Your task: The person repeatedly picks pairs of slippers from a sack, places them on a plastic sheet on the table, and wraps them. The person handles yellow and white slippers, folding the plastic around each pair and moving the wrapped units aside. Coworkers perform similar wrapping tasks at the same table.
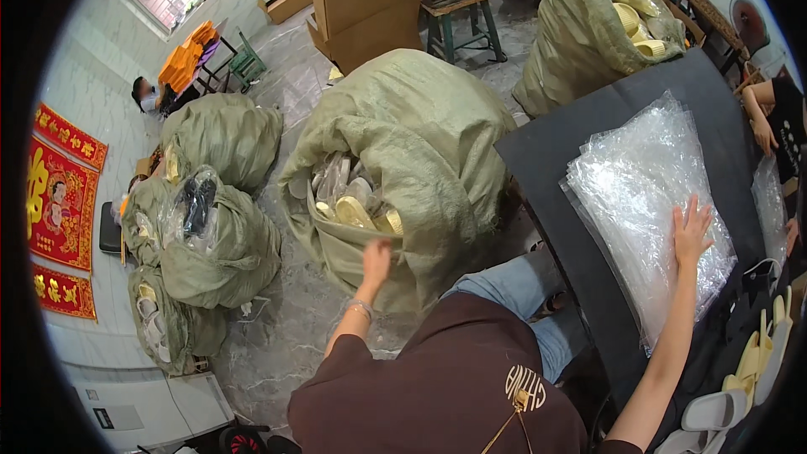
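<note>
Head view: held left hand at the front of the big green sack, just below its open mouth, with fingers partly curled; could not tell about any grip on the cloth. Laid right hand palm down on the clear plastic bags, with fingers spread wide, gripping nothing. Found the bags in a loose, slightly fanned pile on the black table, to the right of the body. Saw yellow slippers and grey ones in the sack's mouth, just beyond left hand. Noted loose slippers on the table's near right corner, including a grey slipper beside yellow ones. Spotted another person's arm at the right edge, near the table. Logged several smaller stuffed sacks to the left on the grey floor, plus a tall sack beyond the table, also with yellow slippers inside. Marked a cardboard box and wooden stool at the back, red banners on the left wall.
</note>
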Demonstrator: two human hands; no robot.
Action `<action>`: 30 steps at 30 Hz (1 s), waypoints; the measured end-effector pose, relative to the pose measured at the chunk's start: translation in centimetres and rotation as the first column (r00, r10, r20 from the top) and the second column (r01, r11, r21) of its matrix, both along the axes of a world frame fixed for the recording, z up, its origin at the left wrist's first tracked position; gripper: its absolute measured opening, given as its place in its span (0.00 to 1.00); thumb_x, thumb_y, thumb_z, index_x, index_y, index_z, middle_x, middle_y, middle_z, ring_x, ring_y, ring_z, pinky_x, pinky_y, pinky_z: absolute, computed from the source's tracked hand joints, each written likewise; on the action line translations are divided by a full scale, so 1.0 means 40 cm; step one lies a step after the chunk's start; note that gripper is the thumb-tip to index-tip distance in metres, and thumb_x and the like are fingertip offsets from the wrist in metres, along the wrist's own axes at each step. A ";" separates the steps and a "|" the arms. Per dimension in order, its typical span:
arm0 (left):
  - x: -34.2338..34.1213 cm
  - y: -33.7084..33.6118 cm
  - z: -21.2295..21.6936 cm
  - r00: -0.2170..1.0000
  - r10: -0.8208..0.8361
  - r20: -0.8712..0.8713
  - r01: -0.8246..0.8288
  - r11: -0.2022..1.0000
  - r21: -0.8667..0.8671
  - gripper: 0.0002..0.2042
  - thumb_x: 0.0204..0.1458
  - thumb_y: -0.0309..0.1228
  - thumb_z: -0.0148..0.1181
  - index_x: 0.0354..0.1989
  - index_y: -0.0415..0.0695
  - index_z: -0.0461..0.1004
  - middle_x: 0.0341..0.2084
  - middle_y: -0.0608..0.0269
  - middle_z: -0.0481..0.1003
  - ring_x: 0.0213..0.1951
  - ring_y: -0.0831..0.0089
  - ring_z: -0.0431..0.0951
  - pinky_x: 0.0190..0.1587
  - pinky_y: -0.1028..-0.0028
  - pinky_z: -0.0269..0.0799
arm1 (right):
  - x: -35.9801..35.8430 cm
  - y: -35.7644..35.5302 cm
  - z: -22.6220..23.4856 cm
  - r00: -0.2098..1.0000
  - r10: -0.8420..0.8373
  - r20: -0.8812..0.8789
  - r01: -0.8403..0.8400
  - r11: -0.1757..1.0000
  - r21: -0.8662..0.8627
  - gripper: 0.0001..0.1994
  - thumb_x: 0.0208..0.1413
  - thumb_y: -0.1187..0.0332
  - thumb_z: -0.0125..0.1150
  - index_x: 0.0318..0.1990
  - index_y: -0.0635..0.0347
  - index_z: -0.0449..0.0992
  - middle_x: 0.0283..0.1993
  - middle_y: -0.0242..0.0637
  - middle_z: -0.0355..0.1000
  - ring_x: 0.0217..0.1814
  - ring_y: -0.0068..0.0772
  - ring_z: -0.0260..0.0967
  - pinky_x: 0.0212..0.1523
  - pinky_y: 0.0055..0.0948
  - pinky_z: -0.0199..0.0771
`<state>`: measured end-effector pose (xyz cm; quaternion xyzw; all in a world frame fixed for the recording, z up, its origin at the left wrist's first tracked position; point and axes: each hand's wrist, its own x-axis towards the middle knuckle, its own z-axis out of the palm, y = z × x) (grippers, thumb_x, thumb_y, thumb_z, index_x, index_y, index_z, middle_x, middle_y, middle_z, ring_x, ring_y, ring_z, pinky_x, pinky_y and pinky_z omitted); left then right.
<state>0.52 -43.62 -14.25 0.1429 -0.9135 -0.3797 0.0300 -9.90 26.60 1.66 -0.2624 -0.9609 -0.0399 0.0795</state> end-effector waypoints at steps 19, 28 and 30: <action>-0.234 -0.150 0.000 0.758 0.610 -0.233 -0.638 0.618 -0.459 0.23 0.47 0.31 0.60 0.49 0.29 0.64 0.44 0.43 0.71 0.43 0.48 0.73 0.46 0.58 0.68 | 0.015 -0.057 0.073 1.000 -0.014 0.014 0.016 0.995 -0.101 0.37 0.56 0.36 0.41 0.70 0.41 0.49 0.74 0.50 0.34 0.76 0.52 0.29 0.63 0.75 0.29; -0.267 0.012 0.349 0.685 0.451 -0.573 -0.596 0.798 -0.085 0.12 0.51 0.28 0.53 0.44 0.41 0.65 0.34 0.55 0.73 0.36 0.61 0.75 0.41 0.64 0.68 | 0.029 -0.054 0.085 1.000 -0.015 -0.009 0.014 0.991 -0.135 0.38 0.55 0.34 0.39 0.70 0.42 0.49 0.74 0.50 0.33 0.77 0.50 0.27 0.64 0.72 0.25; -0.308 -0.013 0.360 0.714 0.528 -0.459 -0.577 0.816 0.042 0.15 0.50 0.30 0.55 0.46 0.41 0.65 0.35 0.54 0.74 0.38 0.59 0.75 0.42 0.62 0.68 | 0.031 -0.057 0.090 1.000 -0.005 -0.010 0.004 0.989 -0.150 0.39 0.55 0.33 0.38 0.70 0.42 0.49 0.74 0.50 0.33 0.77 0.50 0.26 0.64 0.71 0.25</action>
